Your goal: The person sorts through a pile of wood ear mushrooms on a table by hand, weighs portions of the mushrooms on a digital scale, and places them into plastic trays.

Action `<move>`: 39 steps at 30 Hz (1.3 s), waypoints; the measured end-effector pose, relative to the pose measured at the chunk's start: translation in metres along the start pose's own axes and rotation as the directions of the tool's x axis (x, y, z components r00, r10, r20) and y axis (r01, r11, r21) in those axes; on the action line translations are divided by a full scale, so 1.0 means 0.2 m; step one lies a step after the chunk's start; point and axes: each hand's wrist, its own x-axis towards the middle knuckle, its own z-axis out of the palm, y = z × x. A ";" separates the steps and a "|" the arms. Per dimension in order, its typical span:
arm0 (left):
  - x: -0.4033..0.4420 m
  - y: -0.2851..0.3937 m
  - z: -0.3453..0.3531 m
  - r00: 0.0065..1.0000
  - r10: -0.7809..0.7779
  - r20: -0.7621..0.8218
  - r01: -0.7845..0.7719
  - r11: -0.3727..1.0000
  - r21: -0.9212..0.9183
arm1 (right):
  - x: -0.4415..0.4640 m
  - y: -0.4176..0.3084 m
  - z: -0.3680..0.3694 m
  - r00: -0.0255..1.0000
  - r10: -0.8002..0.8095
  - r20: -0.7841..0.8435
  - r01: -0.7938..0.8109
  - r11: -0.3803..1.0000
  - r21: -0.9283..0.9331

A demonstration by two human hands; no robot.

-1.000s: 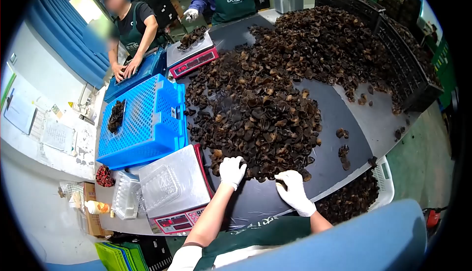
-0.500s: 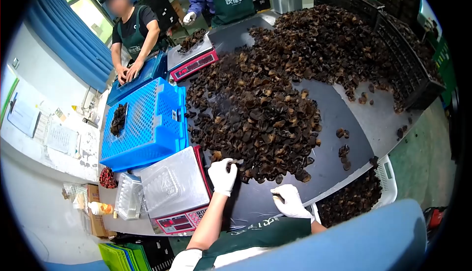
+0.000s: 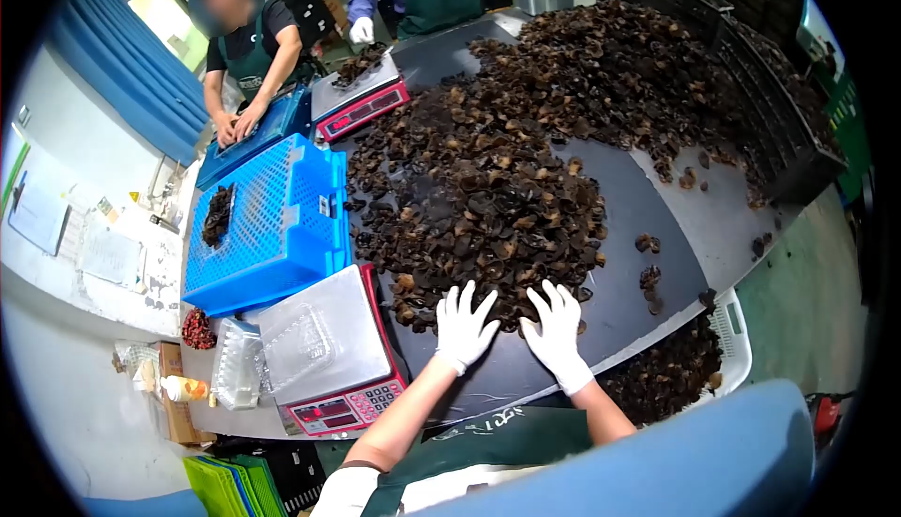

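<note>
Dark brown wood ear mushrooms (image 3: 488,207) lie heaped on the dark-topped table (image 3: 648,207). At the near edge of the heap, my left hand (image 3: 464,327) in a white glove is spread, with its fingertips against the mushrooms. My right hand (image 3: 556,331), also gloved in white, is spread a little to the right and touches the same edge. Neither hand holds anything. To the left of my left hand is a scale (image 3: 324,334) with a clear plastic tray (image 3: 305,339) on its plate.
A blue crate (image 3: 267,226) stands at left, beyond clear boxes (image 3: 236,367). A second scale (image 3: 361,109) carries mushrooms. Two people work across the table, one at a blue tray (image 3: 272,128). Black crates (image 3: 770,95) border the back right; a white basket (image 3: 732,339) is at lower right.
Both my hands have opened from curled shapes and moved to the heap's near edge, the right one forward, the left one rightward. The co-worker in purple sleeves has shifted their hands slightly.
</note>
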 end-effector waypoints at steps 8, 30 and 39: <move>-0.45 -0.10 -0.06 0.964 0.258 0.060 -0.244 0.953 -0.178 | -0.26 -0.05 -0.01 0.864 -0.365 0.347 0.327 0.931 0.165; -0.03 -0.36 0.13 0.990 -0.124 0.064 0.109 0.975 0.193 | -0.21 -0.15 -0.15 0.944 -0.222 0.243 0.164 0.957 0.239; -0.03 -0.25 -0.15 0.952 -0.238 -0.190 0.230 0.971 -0.065 | -0.47 0.00 -0.24 0.990 0.005 0.143 -0.031 0.984 0.178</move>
